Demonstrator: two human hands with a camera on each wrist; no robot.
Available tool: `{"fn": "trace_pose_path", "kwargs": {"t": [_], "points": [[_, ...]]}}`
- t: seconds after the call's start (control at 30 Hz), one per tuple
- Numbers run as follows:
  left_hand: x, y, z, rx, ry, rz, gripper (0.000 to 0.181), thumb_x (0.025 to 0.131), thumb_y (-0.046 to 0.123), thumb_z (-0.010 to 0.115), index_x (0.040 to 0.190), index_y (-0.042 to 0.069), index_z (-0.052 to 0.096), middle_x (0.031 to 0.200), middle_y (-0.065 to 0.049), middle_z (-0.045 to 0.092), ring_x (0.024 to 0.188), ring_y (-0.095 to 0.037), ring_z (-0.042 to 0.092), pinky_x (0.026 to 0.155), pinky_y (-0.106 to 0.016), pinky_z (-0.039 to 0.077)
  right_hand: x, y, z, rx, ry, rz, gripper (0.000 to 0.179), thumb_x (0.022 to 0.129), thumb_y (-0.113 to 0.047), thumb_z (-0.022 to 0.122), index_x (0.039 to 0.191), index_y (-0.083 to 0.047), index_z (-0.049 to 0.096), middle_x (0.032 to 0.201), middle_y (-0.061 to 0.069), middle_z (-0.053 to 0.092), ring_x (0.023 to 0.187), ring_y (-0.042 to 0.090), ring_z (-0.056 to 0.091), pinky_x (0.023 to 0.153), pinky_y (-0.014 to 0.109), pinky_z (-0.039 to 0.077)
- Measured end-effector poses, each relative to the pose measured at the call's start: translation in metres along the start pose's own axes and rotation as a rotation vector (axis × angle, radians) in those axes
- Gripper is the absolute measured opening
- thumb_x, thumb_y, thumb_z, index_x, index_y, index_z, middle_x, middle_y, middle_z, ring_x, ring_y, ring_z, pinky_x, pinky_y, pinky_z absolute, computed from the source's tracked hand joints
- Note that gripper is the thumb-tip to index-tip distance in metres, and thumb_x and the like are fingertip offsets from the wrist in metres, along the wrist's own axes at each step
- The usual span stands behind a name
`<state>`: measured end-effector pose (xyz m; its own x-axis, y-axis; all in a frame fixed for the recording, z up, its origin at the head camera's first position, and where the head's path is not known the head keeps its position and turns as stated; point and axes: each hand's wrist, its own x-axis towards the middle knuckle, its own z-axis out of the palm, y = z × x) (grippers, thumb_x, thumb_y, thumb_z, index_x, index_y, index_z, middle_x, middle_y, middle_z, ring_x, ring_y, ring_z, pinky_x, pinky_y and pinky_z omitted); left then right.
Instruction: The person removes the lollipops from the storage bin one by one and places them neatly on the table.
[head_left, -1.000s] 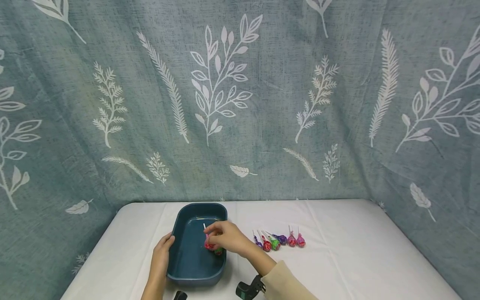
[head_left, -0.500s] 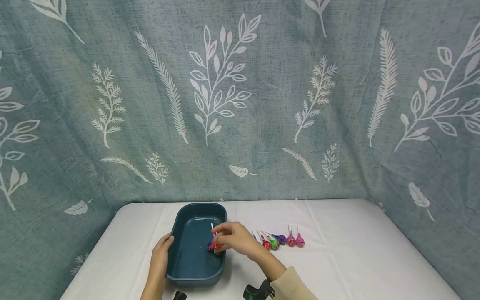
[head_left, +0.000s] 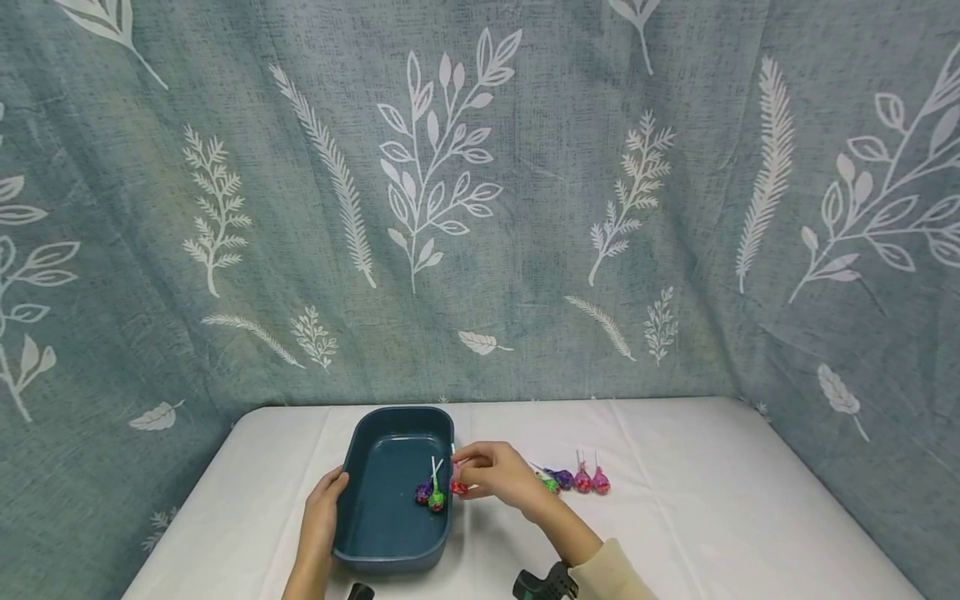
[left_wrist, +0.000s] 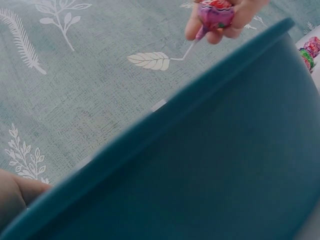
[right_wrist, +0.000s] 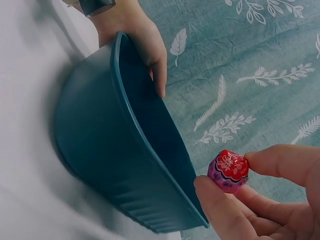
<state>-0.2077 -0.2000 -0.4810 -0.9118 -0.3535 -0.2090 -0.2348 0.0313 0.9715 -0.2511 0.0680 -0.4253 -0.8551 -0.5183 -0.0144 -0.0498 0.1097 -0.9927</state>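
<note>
My left hand (head_left: 321,512) grips the left rim of a dark blue rectangular tub (head_left: 393,560) on the white table; its thumb (right_wrist: 159,80) lies over the rim in the right wrist view. Inside the tub, near its right wall, are a purple lollipop (head_left: 423,492) and a green lollipop (head_left: 437,498) with crossed sticks. My right hand (head_left: 501,479) pinches a red-and-pink lollipop (right_wrist: 229,171) between thumb and fingers, at the tub's right rim. In the left wrist view this lollipop (left_wrist: 216,13) hangs above the rim.
Right of my right hand, several lollipops lie in a row: a green one (head_left: 550,482), a purple one (head_left: 562,478) and two pink ones (head_left: 582,478). The hand hides the row's left end. A leaf-patterned curtain (head_left: 480,250) hangs behind the white table (head_left: 712,517).
My right hand has moved right, from over the inside of the tub to its right rim, carrying the red-and-pink lollipop. The purple and green lollipops show now. My left hand stays put.
</note>
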Motion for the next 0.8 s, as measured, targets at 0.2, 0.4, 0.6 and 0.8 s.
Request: {"fn": "trace_pose_path", "kwargs": {"t": [0.2,0.4,0.6,0.8], "points": [[0.001,-0.001,0.001,-0.019,0.004,0.004,0.056,0.103,0.03,0.037,0.144,-0.008,0.033,0.149,-0.031,0.027,0.138,-0.047,0.02,0.11,-0.061,0.014,-0.008,0.001,-0.01,-0.007,0.03,0.013,0.032,0.09,-0.006,0.062,0.117,0.011,0.058,0.09,0.01,0.068,0.083,0.025,0.069,0.068,0.036,0.058],[0.002,-0.001,0.001,-0.012,0.008,0.001,0.056,0.103,0.03,0.037,0.144,-0.007,0.033,0.149,-0.03,0.027,0.138,-0.047,0.02,0.11,-0.061,0.014,-0.016,0.002,-0.02,-0.093,0.073,0.049,0.031,0.09,-0.014,0.064,0.117,0.003,0.061,0.091,0.006,0.07,0.083,0.029,0.071,0.047,0.026,0.033],[0.002,0.0,0.0,-0.015,0.007,0.004,0.055,0.103,0.03,0.037,0.144,-0.007,0.033,0.15,-0.029,0.027,0.139,-0.047,0.018,0.11,-0.06,0.013,-0.023,0.007,-0.028,-0.059,0.075,0.032,0.032,0.092,-0.01,0.063,0.119,0.007,0.058,0.092,0.01,0.069,0.082,0.026,0.069,0.067,0.038,0.057],[0.002,0.0,0.001,-0.007,0.007,-0.004,0.056,0.103,0.031,0.037,0.144,-0.006,0.033,0.15,-0.029,0.027,0.139,-0.047,0.018,0.11,-0.061,0.013,-0.029,0.01,-0.034,-0.026,0.072,0.031,0.032,0.093,-0.01,0.064,0.119,0.008,0.057,0.093,0.011,0.069,0.083,0.024,0.068,0.075,0.041,0.056]]}}
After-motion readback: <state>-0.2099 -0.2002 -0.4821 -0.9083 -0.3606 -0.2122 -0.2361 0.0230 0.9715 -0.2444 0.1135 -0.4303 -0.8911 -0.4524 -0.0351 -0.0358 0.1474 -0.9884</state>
